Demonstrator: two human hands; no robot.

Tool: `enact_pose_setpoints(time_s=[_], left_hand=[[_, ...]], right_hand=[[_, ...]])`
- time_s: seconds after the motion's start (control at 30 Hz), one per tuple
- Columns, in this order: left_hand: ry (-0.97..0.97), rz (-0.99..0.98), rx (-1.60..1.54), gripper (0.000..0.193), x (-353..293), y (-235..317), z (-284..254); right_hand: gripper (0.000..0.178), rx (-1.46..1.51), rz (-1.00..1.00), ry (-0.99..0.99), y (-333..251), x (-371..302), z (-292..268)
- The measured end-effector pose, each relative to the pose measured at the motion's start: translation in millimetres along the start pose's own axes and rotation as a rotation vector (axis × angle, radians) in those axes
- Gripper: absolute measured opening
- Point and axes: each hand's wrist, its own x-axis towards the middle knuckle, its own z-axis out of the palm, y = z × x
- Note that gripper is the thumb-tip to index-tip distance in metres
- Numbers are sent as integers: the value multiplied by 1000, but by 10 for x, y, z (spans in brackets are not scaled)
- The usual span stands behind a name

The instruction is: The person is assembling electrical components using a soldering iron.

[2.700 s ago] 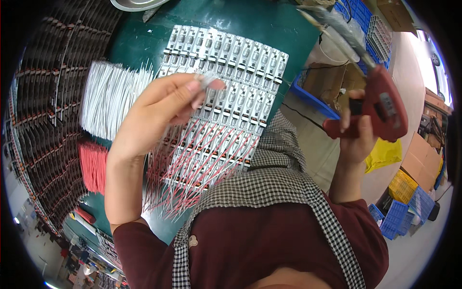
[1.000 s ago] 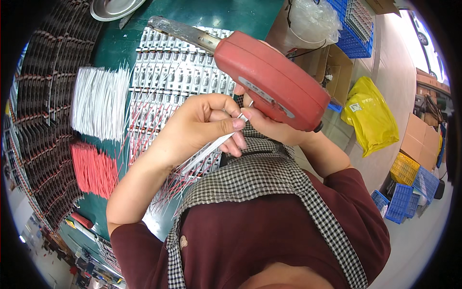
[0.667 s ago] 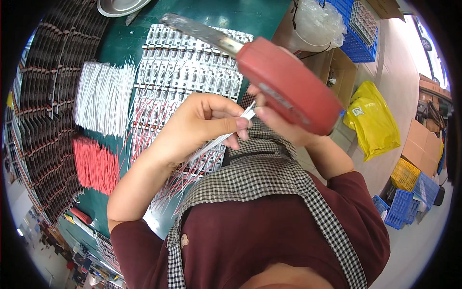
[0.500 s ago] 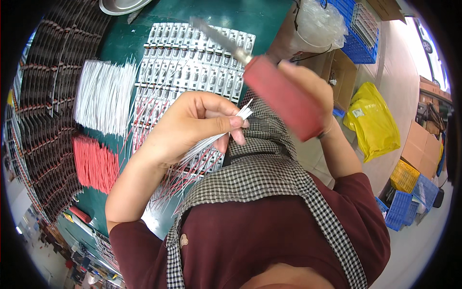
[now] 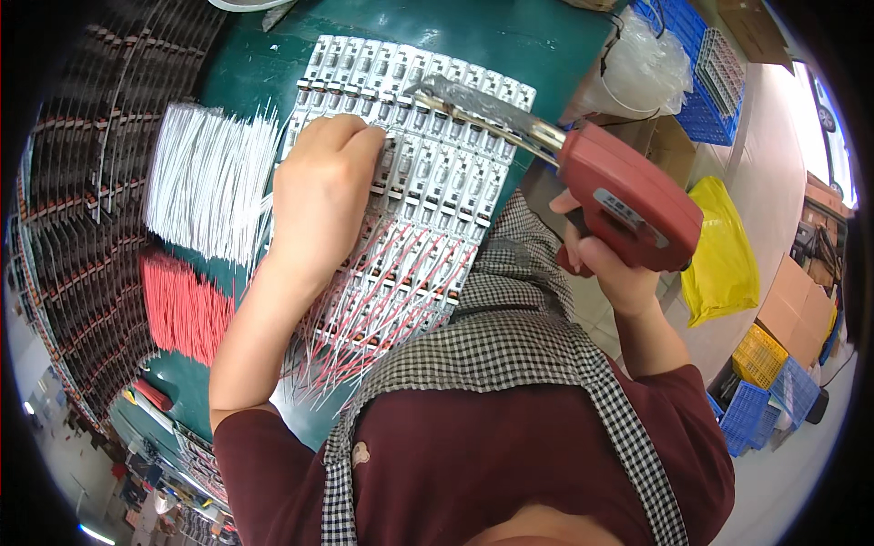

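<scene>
My right hand (image 5: 614, 268) is closed round the handle of a red soldering gun (image 5: 637, 196), a finger at its black trigger. The gun's metal nose points left, its tip above rows of small white circuit boards (image 5: 446, 173). My left hand (image 5: 328, 182) is curled, back upward, over the left part of these boards. Its fingertips are hidden; a few white wires show beside the wrist, from the bunch it holds. Red and white wires (image 5: 382, 282) trail from the nearer board rows toward my apron.
On the green table (image 5: 246, 68), a pile of white wires (image 5: 205, 182) and a pile of red wires (image 5: 182, 305) lie left of the boards. A dark rack of strips (image 5: 100, 182) curves along the left. At right are a yellow bag (image 5: 724, 255), a clear plastic bag (image 5: 642, 68) and blue crates (image 5: 751, 405).
My left hand has gone from in front of the apron, where white wires showed in its fingers, down onto the boards. The soldering gun has swung right and lower, its nose now over the boards.
</scene>
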Motion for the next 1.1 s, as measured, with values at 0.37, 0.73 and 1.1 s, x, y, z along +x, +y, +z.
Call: enact_pose_setpoints(time_s=[0.37,0.73,1.1], left_hand=[[54,110,50,24,-20,-15,96],[84,160,138,26,-33,4,127],[72,167,144,25,-39,3,125]], right_hand=[[65,-45,126,-65,104,-14,48],[72,-170,308,66,70,-56,101],[72,-142,218,112,126,-134,92]])
